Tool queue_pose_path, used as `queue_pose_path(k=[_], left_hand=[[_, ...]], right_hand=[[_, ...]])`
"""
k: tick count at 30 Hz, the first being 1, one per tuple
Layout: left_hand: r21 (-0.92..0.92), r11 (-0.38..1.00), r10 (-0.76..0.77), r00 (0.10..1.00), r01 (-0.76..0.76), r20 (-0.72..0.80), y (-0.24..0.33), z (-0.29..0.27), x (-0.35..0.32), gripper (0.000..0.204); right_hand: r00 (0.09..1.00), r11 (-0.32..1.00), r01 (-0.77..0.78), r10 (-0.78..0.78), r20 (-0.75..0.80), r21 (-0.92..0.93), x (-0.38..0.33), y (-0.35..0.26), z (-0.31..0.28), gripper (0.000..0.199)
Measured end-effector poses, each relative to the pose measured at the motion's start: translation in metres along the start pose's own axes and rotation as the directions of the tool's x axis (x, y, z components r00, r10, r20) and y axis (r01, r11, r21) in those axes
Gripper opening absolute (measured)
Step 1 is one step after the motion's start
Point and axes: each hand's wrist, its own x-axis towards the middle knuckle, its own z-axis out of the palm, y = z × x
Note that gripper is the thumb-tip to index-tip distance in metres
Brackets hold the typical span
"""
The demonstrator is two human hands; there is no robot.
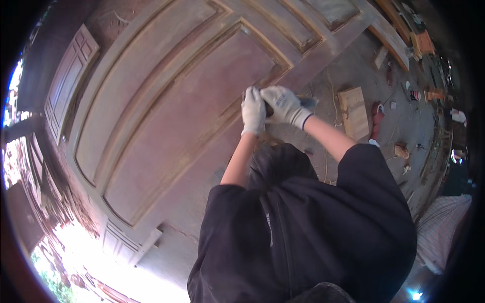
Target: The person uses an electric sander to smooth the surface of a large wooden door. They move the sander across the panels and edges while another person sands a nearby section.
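Observation:
A large brown panelled wooden door (202, 96) lies in front of me, with raised moulding round its panels. Both hands wear white work gloves and meet at the lower moulding of the long middle panel. My left hand (253, 111) is closed, its fingertips at that moulding. Beside it my right hand (284, 105) is bent over, fingers curled. A dark thing (269, 109) shows in the gap between the hands; most of it is hidden, so its kind cannot be told. Something bluish (309, 102) sticks out behind the right glove.
A smaller panelled door (73, 81) leans at the far left, and another panelled piece (120, 240) sits lower left. On the floor to the right are a wooden board (354, 112), a dark red strip (377, 120), a can (415, 95) and cords. Checked cloth (444, 227) shows at lower right.

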Motion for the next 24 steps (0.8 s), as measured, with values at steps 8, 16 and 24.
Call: queue_pose_path(k=[8,16,24], left_hand=[[-0.331,0.921,-0.281,0.94,0.207,-0.194,-0.05,-0.155,-0.081,0.029],[-0.509,0.825,-0.44,0.843,0.244,-0.308,-0.132,-0.232,-0.128,0.024],[-0.528,0.845,-0.329,0.86,0.084,-0.39,-0.061,-0.081,-0.056,0.021]], right_hand=[[0.974,0.967,0.225,-0.222,-0.043,0.115,0.022,-0.154,0.081,0.043],[0.903,0.905,0.425,-0.423,0.079,-0.019,0.045,-0.224,0.141,0.031],[0.876,0.876,0.482,-0.482,0.01,0.002,0.038,-0.067,0.069,0.032]])
